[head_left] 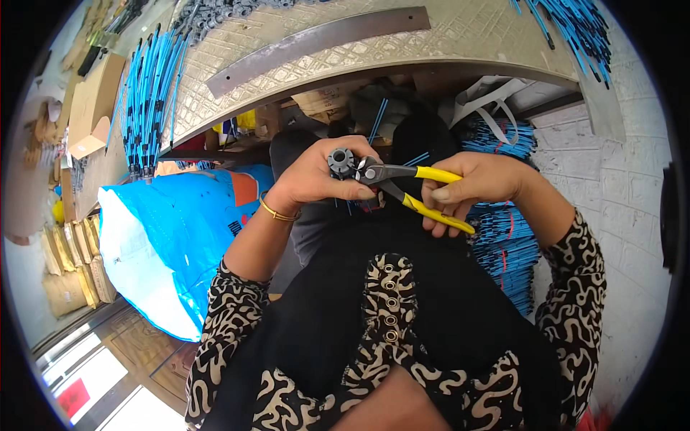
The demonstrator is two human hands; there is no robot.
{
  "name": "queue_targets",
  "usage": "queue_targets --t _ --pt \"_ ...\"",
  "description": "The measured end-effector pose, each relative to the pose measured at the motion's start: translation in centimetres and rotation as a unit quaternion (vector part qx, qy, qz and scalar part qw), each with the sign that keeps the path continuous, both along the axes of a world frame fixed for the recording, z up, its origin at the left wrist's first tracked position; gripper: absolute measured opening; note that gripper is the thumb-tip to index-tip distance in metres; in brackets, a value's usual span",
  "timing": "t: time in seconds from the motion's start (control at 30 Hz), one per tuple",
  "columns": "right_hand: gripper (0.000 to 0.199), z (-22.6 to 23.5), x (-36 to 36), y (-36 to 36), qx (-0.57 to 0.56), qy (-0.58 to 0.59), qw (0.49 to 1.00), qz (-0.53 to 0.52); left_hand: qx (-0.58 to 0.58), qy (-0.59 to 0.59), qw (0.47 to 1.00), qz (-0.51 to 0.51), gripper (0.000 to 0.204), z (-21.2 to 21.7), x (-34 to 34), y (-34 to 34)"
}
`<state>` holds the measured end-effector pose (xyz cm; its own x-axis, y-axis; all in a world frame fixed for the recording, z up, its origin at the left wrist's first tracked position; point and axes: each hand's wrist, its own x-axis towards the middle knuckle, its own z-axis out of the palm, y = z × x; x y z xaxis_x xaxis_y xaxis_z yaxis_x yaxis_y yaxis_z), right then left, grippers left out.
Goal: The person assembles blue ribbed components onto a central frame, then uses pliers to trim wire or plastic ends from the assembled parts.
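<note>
Two hands meet over the lap, just below the table edge. The left hand [316, 176] is curled tight around a small grey toothed part [341, 161], thumb laid across the front, the part poking up out of the fist. The right hand [471, 185] is wrapped shut around the yellow handles of the pliers [402, 183], fingers pressing the two handles toward each other though they still splay a little at the ends. The pliers lie nearly level, long axis running left to right, dark head pointing left and touching the grey part, handles trailing right and slightly down. A gold bangle [277, 212] sits on the left wrist. Beyond the hands, a patterned table [460, 29] curves across the top, with a long metal strip [316, 42] lying on it and bundles of blue rods [147, 100] at its left side. More blue rods [575, 29] lie at the far right. A blue sack [172, 237] rests on the floor to the left, and a white brick wall [618, 194] stands to the right.
</note>
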<state>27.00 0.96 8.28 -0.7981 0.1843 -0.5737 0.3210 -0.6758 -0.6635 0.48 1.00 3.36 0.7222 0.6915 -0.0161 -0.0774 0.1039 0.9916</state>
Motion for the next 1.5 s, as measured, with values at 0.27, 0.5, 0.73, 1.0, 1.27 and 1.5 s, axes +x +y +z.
queue_targets --t 0.27,0.5,0.73,1.0,1.27,1.5 --pt "0.033 1.8 0.6 0.9 0.129 -0.067 0.986 0.078 0.011 0.024 1.000 0.012 0.037 0.3 0.8 0.0" --pt "0.027 1.3 0.0 0.8 0.087 -0.070 0.992 0.064 0.012 0.002 1.000 0.026 0.032 -0.3 0.2 -0.2" --pt "0.028 0.1 -1.3 0.2 0.135 -0.056 0.989 0.027 -0.051 -0.026 0.995 0.080 0.026 -0.3 -0.1 0.5" --pt "0.026 8.5 -0.7 -1.6 0.166 -0.168 0.971 0.028 -0.039 0.058 0.994 0.083 0.024 6.4 0.7 -0.8" --pt "0.030 12.2 -1.1 -5.3 0.239 -0.172 0.954 0.048 -0.074 0.078 0.991 0.078 0.020 11.9 0.5 -4.5" --pt "0.034 13.9 -1.1 -4.1 0.492 -0.204 0.838 0.120 -0.058 0.070 0.985 0.145 0.022 12.5 2.1 -4.6"
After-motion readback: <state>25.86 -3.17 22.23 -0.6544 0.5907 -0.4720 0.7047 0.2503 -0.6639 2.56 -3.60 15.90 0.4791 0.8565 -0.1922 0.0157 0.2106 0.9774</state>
